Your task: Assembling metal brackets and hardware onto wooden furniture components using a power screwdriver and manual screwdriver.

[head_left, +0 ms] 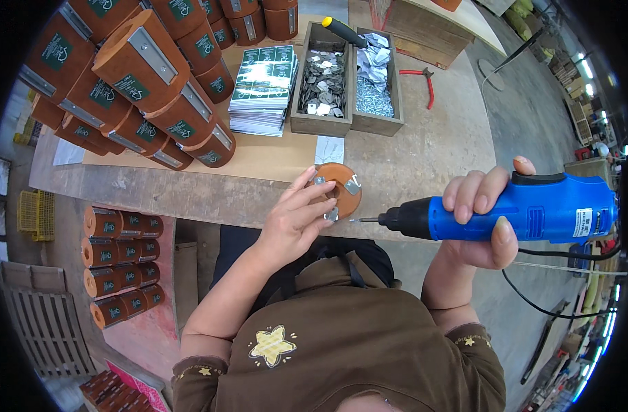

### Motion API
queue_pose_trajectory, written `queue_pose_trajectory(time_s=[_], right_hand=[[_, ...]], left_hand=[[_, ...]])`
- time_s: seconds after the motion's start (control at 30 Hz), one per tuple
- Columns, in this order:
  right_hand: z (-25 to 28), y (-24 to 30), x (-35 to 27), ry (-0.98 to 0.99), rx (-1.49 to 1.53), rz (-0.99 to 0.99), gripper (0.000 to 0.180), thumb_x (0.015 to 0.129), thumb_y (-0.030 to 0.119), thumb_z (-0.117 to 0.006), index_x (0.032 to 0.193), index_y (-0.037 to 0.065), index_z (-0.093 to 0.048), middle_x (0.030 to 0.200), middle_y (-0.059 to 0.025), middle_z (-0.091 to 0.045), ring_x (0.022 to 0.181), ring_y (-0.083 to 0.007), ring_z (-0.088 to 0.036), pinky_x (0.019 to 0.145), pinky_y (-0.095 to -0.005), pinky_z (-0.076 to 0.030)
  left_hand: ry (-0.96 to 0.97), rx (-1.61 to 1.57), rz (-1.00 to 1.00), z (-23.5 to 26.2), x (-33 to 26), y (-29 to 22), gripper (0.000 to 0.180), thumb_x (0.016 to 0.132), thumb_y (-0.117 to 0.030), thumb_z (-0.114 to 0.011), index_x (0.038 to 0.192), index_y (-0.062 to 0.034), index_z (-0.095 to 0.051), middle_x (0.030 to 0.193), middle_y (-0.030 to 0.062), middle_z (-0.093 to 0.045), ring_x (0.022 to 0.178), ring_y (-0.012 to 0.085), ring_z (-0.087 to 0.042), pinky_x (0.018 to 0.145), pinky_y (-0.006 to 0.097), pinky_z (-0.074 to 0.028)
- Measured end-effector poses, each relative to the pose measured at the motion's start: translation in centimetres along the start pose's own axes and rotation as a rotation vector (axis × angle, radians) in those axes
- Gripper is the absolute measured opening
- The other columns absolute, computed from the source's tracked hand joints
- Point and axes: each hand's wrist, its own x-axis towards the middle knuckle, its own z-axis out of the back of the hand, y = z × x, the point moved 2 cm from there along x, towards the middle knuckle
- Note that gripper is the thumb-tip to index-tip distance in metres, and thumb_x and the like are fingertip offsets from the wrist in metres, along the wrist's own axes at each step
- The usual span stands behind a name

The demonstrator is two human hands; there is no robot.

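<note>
At the table's near edge, a brown terracotta-coloured cylinder (350, 200) shows its round end, which has a hole in the middle. Small metal plates (353, 186) sit around that end. My left hand (291, 218) steadies the cylinder, fingers bent over its left side and fingertips by the plates and hole. In my right hand (480, 206) is a blue electric screwdriver (527, 211), gripped around its body and held level. Its thin bit points left, with the tip a little short of the plate nearest me. The palm side of my left hand is hidden.
Stacked brown cylinders (142, 62) with green labels fill the table's left. Beside them are a stack of label sheets (262, 89), a wooden box of metal plates and screws (321, 125), and red-handled pliers (431, 89). More cylinders (122, 254) lie lower left. A cord (568, 254) trails right.
</note>
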Motion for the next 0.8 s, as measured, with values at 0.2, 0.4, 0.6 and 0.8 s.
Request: queue_pose_trajectory(time_s=[0.2, 0.4, 0.6, 0.8], right_hand=[[-1.7, -0.7, 0.2, 0.037, -0.101, -0.049, 0.067, 0.070, 0.016, -0.061, 0.124, 0.005, -0.024, 0.072, -0.0077, -0.049, 0.060, -0.0205, -0.053, 0.060, -0.0362, -0.047], [-2.8, -1.4, 0.2, 0.122, -0.211, -0.023, 0.062, 0.073, 0.015, -0.053, 0.125, 0.001, -0.023, 0.075, -0.0074, -0.046, 0.061, -0.0181, -0.051, 0.061, -0.0343, -0.044], [-3.2, -2.0, 0.3, 0.130, -0.253, -0.028, 0.062, 0.073, 0.015, -0.054, 0.124, 0.002, -0.022, 0.074, -0.0075, -0.046, 0.062, -0.0185, -0.051, 0.061, -0.0345, -0.045], [-3.8, -2.5, 0.1, 0.110, -0.283, -0.063, 0.063, 0.072, 0.015, -0.056, 0.124, 0.002, -0.023, 0.073, -0.0073, -0.046, 0.061, -0.0181, -0.051, 0.061, -0.0339, -0.045]], left_hand=[[-0.015, -0.011, -0.010, -0.1, -0.2, 0.3, 0.029, 0.064, 0.000, -0.065, 0.093, -0.0020, -0.061, 0.113, 0.0106, -0.053, 0.119, 0.0349, -0.037, 0.093, 0.040, -0.037], [-0.044, -0.060, -0.026, -0.1, -0.4, 0.6, 0.031, 0.063, 0.001, -0.066, 0.094, -0.0008, -0.061, 0.113, 0.0121, -0.054, 0.118, 0.0349, -0.038, 0.094, 0.041, -0.036], [-0.057, -0.074, -0.029, -0.1, -0.4, 0.6, 0.031, 0.064, 0.001, -0.065, 0.094, 0.0000, -0.061, 0.113, 0.0125, -0.054, 0.118, 0.0349, -0.038, 0.094, 0.041, -0.035], [-0.047, -0.026, -0.057, -0.1, -0.4, 0.7, 0.031, 0.064, 0.000, -0.065, 0.095, -0.0009, -0.061, 0.112, 0.0109, -0.054, 0.118, 0.0341, -0.038, 0.093, 0.040, -0.038]])
